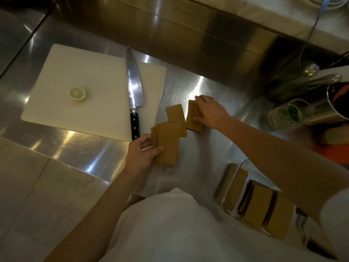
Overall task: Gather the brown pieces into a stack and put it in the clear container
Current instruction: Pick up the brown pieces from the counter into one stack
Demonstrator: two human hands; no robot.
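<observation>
Flat brown rectangular pieces lie on the steel counter in front of me. My left hand (140,155) grips a fanned bunch of brown pieces (168,143) by its near left corner. My right hand (209,112) is closed on a second small stack of brown pieces (193,118), thumb on the near edge and fingers on the far edge. A few loose brown pieces (174,114) lie between the two bunches. The clear container (229,190) stands at the lower right, under my right forearm, with several stacks of brown pieces (258,203) standing inside it.
A white cutting board (85,76) lies to the left with a lemon half (77,93) and a large chef's knife (133,87) on it. At the right stand a ribbed glass (287,114) and a metal cup (328,106). A steel backsplash rises behind.
</observation>
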